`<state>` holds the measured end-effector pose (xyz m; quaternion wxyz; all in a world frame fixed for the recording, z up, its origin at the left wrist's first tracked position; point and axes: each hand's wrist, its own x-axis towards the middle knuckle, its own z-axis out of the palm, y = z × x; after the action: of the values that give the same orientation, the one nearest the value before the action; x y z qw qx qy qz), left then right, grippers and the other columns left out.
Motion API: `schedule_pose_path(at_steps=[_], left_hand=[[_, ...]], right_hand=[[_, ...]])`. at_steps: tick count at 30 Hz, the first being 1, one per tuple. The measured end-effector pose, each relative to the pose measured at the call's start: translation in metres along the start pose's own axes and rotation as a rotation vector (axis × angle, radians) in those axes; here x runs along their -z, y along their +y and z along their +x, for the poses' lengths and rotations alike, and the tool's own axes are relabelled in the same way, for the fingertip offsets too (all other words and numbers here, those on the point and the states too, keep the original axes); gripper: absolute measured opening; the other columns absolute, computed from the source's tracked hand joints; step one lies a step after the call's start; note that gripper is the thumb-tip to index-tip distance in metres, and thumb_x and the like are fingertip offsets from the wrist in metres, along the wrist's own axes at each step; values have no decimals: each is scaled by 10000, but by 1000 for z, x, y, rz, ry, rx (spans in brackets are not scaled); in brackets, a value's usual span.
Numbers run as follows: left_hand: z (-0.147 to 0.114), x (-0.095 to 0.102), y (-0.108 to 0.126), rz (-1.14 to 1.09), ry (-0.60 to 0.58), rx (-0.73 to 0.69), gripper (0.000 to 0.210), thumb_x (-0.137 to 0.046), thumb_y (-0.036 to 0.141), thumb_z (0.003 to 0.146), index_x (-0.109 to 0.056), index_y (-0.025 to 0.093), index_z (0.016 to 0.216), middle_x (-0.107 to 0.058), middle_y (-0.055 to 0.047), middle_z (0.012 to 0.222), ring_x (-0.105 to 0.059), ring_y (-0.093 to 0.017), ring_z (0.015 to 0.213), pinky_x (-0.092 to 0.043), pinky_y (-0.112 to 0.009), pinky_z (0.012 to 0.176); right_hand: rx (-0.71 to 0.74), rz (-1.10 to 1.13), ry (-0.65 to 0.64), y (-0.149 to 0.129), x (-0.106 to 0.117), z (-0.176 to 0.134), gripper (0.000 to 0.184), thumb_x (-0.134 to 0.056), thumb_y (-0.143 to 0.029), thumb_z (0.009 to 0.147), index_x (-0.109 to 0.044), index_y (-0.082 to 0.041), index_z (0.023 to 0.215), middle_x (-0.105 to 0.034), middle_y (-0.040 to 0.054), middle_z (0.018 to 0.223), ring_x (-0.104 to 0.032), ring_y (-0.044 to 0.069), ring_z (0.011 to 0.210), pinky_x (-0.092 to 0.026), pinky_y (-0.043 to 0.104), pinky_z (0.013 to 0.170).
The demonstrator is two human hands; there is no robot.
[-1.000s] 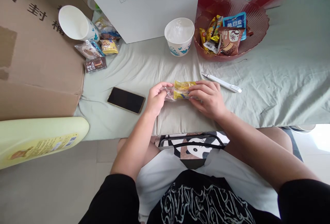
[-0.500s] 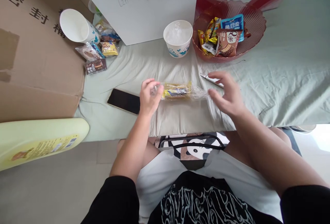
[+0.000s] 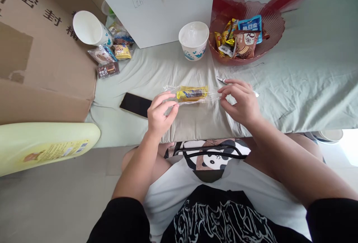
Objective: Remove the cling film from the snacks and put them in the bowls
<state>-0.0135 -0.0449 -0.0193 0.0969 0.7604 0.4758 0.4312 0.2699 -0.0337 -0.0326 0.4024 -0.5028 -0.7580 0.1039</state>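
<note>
A yellow-wrapped snack [image 3: 192,93] lies crosswise in front of me, with clear plastic wrap [image 3: 213,94] around it that sticks out at both ends. My left hand [image 3: 162,113] has thumb and forefinger closed at the film's left end. At the other end, my right hand [image 3: 239,100] pinches the film between thumb and fingertips. Partly under my right hand is a slim utility knife [image 3: 222,80], its far tip showing. A black phone [image 3: 136,105] lies beside my left hand, its right end hidden.
A paper cup [image 3: 194,50] with crumpled clear plastic inside stands beyond the snack. Right of it is a pink ribbed bowl [image 3: 272,43] of packaged snacks. At left are another paper cup [image 3: 88,28], several snack packets [image 3: 107,70], a cardboard box [image 3: 56,67] and a pale yellow bottle [image 3: 41,144].
My right hand has closed from an open pose onto the film's right end. The film is now spread flatter around the snack, and my left hand has shifted its hold slightly.
</note>
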Motion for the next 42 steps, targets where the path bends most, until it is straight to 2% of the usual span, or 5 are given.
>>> schedule_pose_path(at_steps=[9,16,26,33,42], left_hand=[[-16,11,43,-355,-670,298,119,-723,343,827,-776,238,849,-770,-10,714,-697,-152,602,-523,-247,567],[12,-11,0,2,-7,362,300,-793,352,774,-710,215,1027,-748,-92,1115,-684,-252,1069,-540,-368,950],[38,-42,-23,-239,-305,651,164,-764,299,772,-642,211,707,-531,9,601,-618,-211,711,-494,-332,751],[41,-30,8,-958,-375,909,299,-771,450,717,-593,219,786,-752,-52,967,-732,-238,907,-587,-345,714],[43,-33,-6,-1022,-21,1214,290,-714,431,785,-513,224,814,-795,-51,1005,-746,-146,686,-223,-173,326]], right_hand=[[43,-224,-2,0,34,-21,212,-526,-148,850,-705,-250,799,-724,28,725,-694,241,766,-461,510,923],[213,-138,-159,-30,6,-18,225,-578,-204,923,-740,-261,1069,-774,70,1088,-707,288,1084,-535,477,919],[165,-215,-380,-26,-26,-10,695,-615,-74,804,-521,-197,1482,-534,150,1577,-486,376,1468,-493,578,1127],[94,-124,-347,-21,-35,-4,825,-615,-94,755,-443,-232,1550,-547,126,1550,-472,384,1449,-541,543,1048],[-4,168,-206,-22,-32,-6,432,-644,-239,786,-576,-240,1212,-610,139,1374,-641,302,1200,-576,429,907]])
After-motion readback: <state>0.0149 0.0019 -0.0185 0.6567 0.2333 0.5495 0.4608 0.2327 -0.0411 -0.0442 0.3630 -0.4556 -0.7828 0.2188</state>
